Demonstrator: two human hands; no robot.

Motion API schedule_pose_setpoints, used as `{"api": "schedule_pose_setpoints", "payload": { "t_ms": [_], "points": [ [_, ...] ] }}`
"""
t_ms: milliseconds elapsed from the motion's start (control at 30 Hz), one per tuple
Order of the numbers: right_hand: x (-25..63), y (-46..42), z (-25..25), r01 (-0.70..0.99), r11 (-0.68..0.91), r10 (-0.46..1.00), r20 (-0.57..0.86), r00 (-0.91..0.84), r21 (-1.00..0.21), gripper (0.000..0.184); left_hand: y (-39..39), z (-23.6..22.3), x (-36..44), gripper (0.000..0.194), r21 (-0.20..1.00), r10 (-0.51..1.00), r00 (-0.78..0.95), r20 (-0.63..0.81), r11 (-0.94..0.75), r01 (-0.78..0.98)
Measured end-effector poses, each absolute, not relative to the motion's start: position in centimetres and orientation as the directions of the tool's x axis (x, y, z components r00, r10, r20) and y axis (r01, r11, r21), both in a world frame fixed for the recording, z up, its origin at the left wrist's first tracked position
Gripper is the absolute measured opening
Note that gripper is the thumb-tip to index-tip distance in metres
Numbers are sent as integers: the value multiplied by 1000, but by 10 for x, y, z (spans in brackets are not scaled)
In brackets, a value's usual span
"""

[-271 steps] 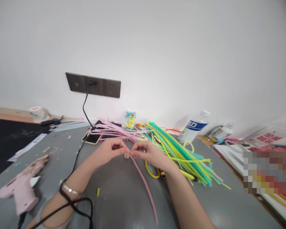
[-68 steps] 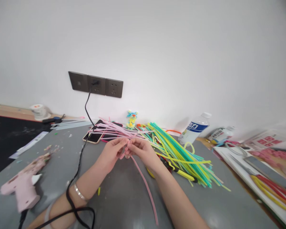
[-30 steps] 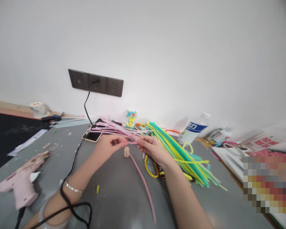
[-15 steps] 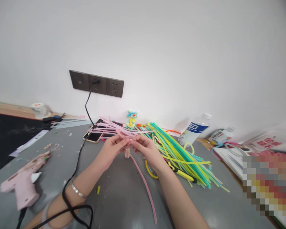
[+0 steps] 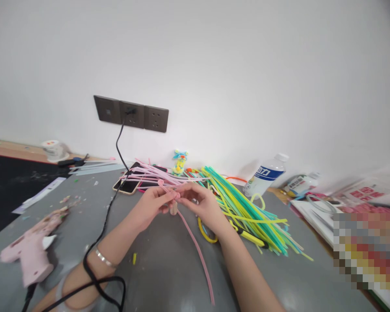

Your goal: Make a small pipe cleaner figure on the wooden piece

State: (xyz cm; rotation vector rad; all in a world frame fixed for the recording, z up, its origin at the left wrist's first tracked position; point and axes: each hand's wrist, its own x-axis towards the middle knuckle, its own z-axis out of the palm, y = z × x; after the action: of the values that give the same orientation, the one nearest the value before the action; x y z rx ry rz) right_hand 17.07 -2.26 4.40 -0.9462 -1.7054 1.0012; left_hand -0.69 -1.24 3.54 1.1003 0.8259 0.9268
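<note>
Between my two hands is a pink pipe cleaner point(image 5: 196, 248), with its long tail curving down toward the table's front. My left hand point(image 5: 154, 204) pinches it near a small pink twisted or curled part at the fingertips. My right hand point(image 5: 201, 203) meets it there, thumb and forefinger closed on the same spot. One short end with a rounded tip sticks up above the left fingers. A small pale disc hangs just below the fingertips; what it is I cannot make out. Behind the hands lies a bunch of pale pink pipe cleaners point(image 5: 162, 174).
Green and yellow pipe cleaners point(image 5: 247, 212) lie right, near a water bottle point(image 5: 266, 173). A pink glue gun point(image 5: 35, 247) rests left. Its black cord point(image 5: 106, 216) crosses my left forearm. A phone point(image 5: 126, 185) and a small colourful figure point(image 5: 180, 162) are at the back.
My right hand has shifted slightly, its fingers lifting and opening a little around the pink pipe cleaner. The left hand keeps its pinch almost in place.
</note>
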Motion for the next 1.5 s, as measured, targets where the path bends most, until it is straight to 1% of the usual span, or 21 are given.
{"api": "schedule_pose_setpoints", "payload": {
  "t_ms": [100,200,333,467,733,967,1200,1267,1367,1500],
  "points": [
    [172,-23,44,227,483,861,412,-300,-846,12,-13,37,-6,33,961,920,381,-94,183,-205],
    [173,-23,44,273,550,828,473,-301,-789,10,-13,38,-6,33,957,921,379,-93,188,-221],
    [173,-24,46,294,577,812,496,-306,-762,13,-14,38,-6,34,953,918,385,-93,195,-233],
    [173,-25,45,291,584,808,507,-300,-758,11,-15,38,-6,35,955,912,402,-85,190,-227],
    [172,-25,41,158,550,824,502,-263,-820,13,-15,44,-8,37,954,895,431,-112,219,-206],
    [173,-26,44,156,529,837,482,-260,-834,14,-15,42,-11,37,960,887,449,-110,212,-183],
    [174,-26,45,142,500,851,454,-263,-855,15,-14,42,-10,34,969,889,451,-72,169,-178],
    [173,-26,45,107,473,863,435,-256,-875,14,-14,41,-10,34,970,892,449,-54,155,-190],
    [172,-24,43,12,408,889,394,-233,-913,13,-13,39,-11,35,965,902,431,-31,140,-223],
    [172,-20,39,-92,330,931,340,-131,-940,18,-11,37,-11,31,958,935,354,-27,125,-258]
  ]
}}
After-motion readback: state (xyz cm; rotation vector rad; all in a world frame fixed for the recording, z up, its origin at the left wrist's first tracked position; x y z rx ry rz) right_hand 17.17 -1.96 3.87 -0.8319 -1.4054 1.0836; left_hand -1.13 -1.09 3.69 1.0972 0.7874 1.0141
